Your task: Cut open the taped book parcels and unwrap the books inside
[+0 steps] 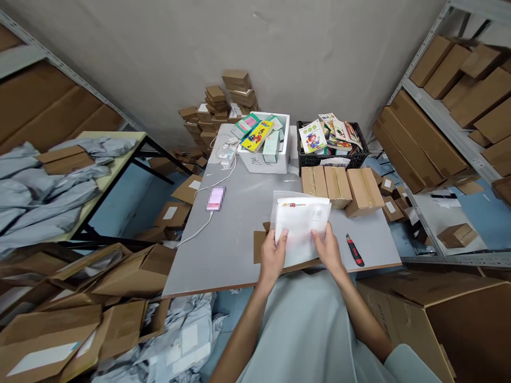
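Observation:
Both of my hands grip a white paper packet (300,229) over the table's front edge. It has a small red-and-yellow printed line near its top, and clear film seems to stick out around its upper edge. My left hand (273,258) closes on the left side with the thumb on top. My right hand (329,249) pinches the opposite side the same way. Beneath the packet, an open brown cardboard box (258,246) shows only partly. A red-and-black box cutter (354,251) lies to the right of my right hand.
Three taped cartons (337,189) stand on the grey table (231,234). Behind them is a black crate (331,162) of booklets; a white foam bin (263,166) holds green and yellow boxes. A charging phone (216,199) lies left. Opened cartons (128,271) crowd the floor.

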`<action>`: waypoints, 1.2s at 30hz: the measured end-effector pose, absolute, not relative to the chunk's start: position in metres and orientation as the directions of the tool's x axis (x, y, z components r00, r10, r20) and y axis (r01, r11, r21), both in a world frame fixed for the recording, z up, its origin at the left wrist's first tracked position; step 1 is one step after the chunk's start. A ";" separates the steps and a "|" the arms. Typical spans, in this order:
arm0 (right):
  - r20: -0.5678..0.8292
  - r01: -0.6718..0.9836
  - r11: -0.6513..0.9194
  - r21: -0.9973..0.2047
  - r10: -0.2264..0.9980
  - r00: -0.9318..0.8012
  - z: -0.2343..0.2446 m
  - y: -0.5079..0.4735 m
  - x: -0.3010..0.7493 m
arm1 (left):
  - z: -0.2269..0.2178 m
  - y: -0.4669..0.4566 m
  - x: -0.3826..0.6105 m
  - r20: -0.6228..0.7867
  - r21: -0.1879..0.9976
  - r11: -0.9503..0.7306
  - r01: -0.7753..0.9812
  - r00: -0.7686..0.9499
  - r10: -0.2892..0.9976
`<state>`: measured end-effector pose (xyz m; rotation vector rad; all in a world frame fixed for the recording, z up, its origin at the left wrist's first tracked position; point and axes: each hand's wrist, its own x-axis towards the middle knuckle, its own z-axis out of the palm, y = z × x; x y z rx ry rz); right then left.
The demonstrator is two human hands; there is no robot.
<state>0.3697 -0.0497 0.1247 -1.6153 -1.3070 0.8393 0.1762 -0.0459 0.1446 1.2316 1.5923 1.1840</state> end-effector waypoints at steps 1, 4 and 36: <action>0.061 0.436 -0.052 -0.898 0.969 0.239 0.125 -0.050 0.367 | 0.145 -0.045 0.179 -0.071 0.974 0.117 0.195 -0.230 0.971; 0.149 0.511 0.003 -0.859 0.958 0.246 0.132 -0.055 0.355 | 0.146 -0.042 0.184 -0.107 0.986 0.138 0.098 -0.277 0.955; -0.096 0.098 -0.109 -0.989 0.987 0.129 0.124 -0.049 0.375 | 0.158 -0.041 0.187 -0.084 0.995 0.090 0.032 -0.152 0.985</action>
